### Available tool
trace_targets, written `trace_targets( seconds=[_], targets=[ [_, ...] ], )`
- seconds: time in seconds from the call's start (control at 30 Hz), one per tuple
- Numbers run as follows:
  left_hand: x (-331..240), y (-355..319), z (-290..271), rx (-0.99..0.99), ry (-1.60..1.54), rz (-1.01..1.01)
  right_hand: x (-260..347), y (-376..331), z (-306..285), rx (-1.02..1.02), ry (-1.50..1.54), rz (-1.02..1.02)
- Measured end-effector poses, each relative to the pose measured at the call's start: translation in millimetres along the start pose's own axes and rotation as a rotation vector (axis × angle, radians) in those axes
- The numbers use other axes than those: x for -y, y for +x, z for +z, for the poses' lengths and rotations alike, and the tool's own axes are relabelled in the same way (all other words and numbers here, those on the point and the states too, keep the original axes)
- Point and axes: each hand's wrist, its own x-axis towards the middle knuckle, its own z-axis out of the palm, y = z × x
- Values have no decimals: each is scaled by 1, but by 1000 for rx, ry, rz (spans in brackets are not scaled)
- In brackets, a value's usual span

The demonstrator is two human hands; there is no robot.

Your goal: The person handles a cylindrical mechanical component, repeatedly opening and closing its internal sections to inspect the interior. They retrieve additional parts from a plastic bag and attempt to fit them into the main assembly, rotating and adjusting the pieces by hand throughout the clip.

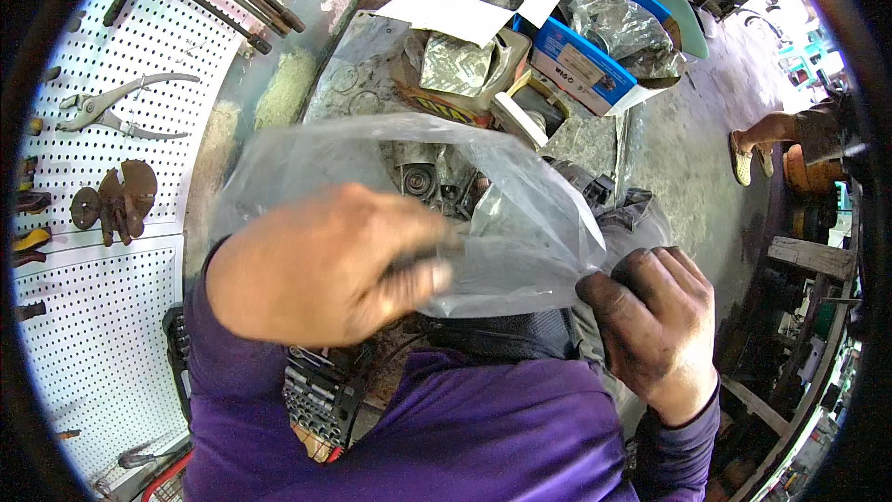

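A large transparent plastic bag (520, 274) spreads across the middle, its mouth gaping. My right hand (658, 316) pinches the bag's rim at the right, fingers curled and darkened with grime. Over the bag's left part is my left hand (344, 265), smeared by motion. Its fingers point right, and I cannot tell whether they hold anything. Through the bag's mouth show greasy metal parts, one with a round dark bore (418, 179); whether they lie inside the bag or behind it is unclear.
Open cartons, including a blue box (595, 60) holding a bagged part, crowd the far side. At left, pliers (125, 107) hang on a white pegboard (102, 293). A socket set (316, 400) lies below my left arm. Another person's leg (767, 133) is at far right, beside shelving.
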Motion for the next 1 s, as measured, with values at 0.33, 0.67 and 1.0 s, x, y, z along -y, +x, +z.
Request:
trace_targets(
  seconds=[0.33,0.67,1.0],
  targets=[
    [-1,37,-19,-69,652,-112,2,0,4,-57,115,-108],
    [9,28,-19,222,383,-177,-1,-2,10,-78,165,-107],
    [211,114,69,675,764,-187,7,-2,19,-85,146,-105]
  ],
)
